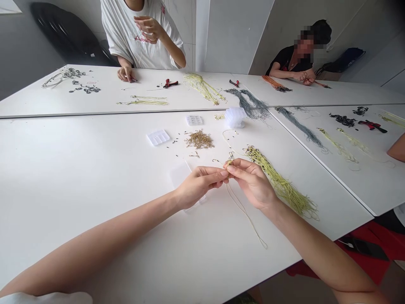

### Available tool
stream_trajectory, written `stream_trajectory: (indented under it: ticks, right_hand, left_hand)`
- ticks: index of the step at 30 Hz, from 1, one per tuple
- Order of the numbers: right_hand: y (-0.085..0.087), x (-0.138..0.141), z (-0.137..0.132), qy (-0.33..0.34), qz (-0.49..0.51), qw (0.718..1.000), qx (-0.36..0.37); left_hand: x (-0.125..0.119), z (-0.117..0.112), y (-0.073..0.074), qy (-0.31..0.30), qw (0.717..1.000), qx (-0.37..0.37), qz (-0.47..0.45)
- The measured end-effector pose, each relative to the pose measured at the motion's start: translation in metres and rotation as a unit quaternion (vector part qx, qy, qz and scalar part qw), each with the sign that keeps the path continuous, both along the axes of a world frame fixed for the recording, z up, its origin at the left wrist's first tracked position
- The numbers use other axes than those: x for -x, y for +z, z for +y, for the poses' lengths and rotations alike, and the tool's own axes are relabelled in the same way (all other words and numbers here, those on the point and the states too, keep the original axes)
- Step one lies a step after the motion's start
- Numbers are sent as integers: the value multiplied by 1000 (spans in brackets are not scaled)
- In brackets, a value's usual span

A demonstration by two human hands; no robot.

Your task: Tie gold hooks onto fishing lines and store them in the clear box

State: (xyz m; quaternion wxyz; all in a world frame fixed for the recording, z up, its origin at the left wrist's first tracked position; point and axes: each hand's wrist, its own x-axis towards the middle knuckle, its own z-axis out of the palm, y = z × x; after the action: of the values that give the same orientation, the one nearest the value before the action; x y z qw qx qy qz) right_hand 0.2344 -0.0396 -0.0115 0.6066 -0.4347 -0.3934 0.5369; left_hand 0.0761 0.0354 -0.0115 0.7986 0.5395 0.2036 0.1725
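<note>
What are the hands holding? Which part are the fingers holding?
The right hand and left hand pinch a small gold fishing hook with their fingers, near where a thin yellow-green line joins it. The fingers hide the exact spot.

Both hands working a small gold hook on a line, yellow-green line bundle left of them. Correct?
No: the head view shows the yellow-green line bundle right of the hands, next to the right hand, not left of them. The left hand and right hand are at the small gold hook, as you said.
</note>
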Motion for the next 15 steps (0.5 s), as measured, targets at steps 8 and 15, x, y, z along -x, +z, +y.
stream_trajectory:
  ticks: [8,15]
  right_hand:
    - [-1,2,0,1,35,999,-5]
    - [-6,3,0,5,39,999,-19]
  left_hand:
    - [-1,-2,-2,-1,1000,18,-22]
    - [-2,-3,-3,29,999,-32,-30]
